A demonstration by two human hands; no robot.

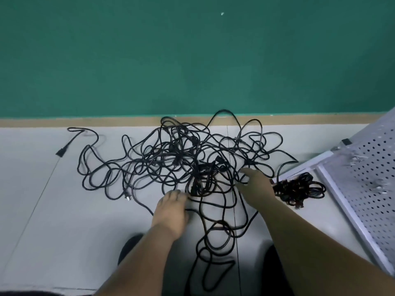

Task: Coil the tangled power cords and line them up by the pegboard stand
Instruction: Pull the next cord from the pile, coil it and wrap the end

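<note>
Tangled black power cords (196,167) sprawl just beyond both hands. The left hand (171,212) and right hand (256,189) reach the heap's near edge, but I cannot tell whether either is gripping a cord.

On tangled cords (171,159), left grip (171,210) and right grip (256,186) perhaps clutch.

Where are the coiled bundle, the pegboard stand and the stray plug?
coiled bundle (299,190), head view, middle of its loops.
pegboard stand (372,189), head view, perforated panel.
stray plug (62,152), head view, its black body.
</note>
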